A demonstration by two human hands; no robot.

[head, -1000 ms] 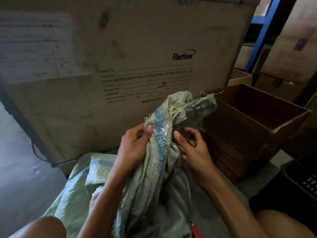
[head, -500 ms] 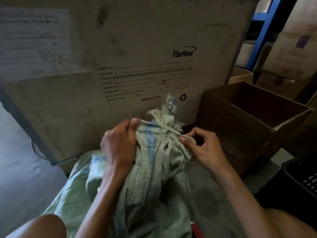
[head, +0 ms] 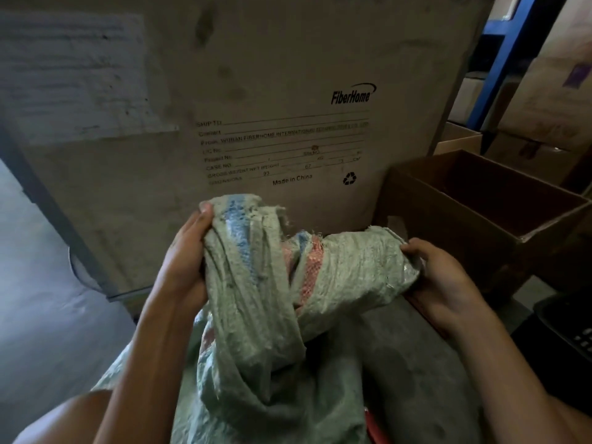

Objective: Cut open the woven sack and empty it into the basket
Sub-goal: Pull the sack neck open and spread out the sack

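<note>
Directly ahead, filling most of the view: a tall, stained brown cardboard carton [head: 256, 91] printed "FiberHome" and "Made in China", with a pale paper label stuck on its upper left. It stands upright on the grey concrete floor [head: 41, 315], close behind my hands.

Right of it, an open brown cardboard box [head: 474, 225], dim inside; contents not readable. Beyond that, more stacked cartons and a blue metal shelf upright [head: 503, 59]. At the far right edge, a dark plastic basket [head: 573, 328], only a corner showing, well apart from the sack.

Centre and low: the pale green woven plastic sack [head: 256, 331], crumpled, its body slumped between my knees and running out of the bottom of the frame. Its upper part is lifted and split into two bunches. One rises on the left, with a blue stripe and a frayed top edge. The other is twisted out to the right like a thick roll, with a band of red-orange weave where the two meet.

My left hand [head: 184, 261] is closed around the left bunch, thumb tip pressed at its top. My right hand [head: 439, 277] is cupped around the end of the right roll, fingers curled over it, gripping.

A small bit of something red [head: 373, 424] shows at the bottom edge under the sack; cannot identify it.
</note>
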